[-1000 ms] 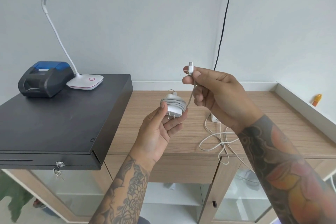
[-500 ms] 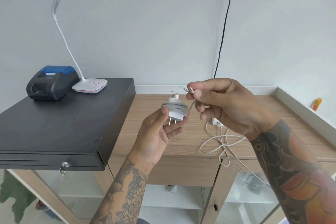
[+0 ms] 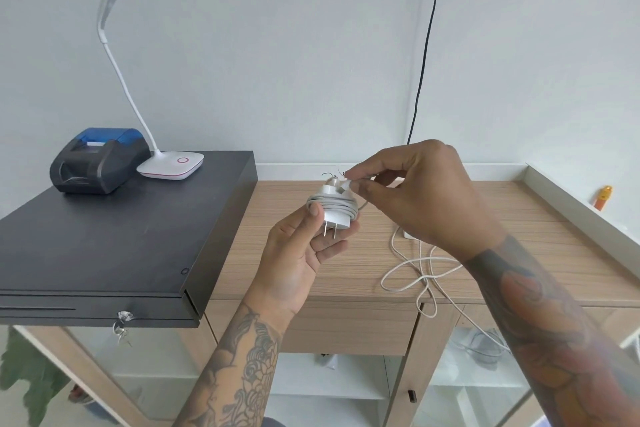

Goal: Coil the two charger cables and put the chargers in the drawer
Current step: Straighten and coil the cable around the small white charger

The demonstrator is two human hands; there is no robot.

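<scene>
My left hand (image 3: 304, 253) holds a white charger (image 3: 334, 210) above the wooden counter, prongs pointing down, with its grey-white cable wound several turns round the body. My right hand (image 3: 415, 191) pinches the free cable end right at the top of that charger. A second charger (image 3: 407, 234) lies on the counter, mostly hidden behind my right hand, and its white cable (image 3: 419, 277) sprawls in loose loops and hangs over the front edge. The wooden drawer (image 3: 346, 326) under the counter is closed.
A black cash drawer (image 3: 114, 236) with a key in its lock sits at the left, carrying a receipt printer (image 3: 98, 159) and a white desk lamp (image 3: 171, 165). A black cord (image 3: 427, 45) runs down the wall. An orange item (image 3: 603, 196) lies on the right ledge.
My right hand has come down and left with the cable end, from held up above the charger to touching its top. The view has tilted slightly.
</scene>
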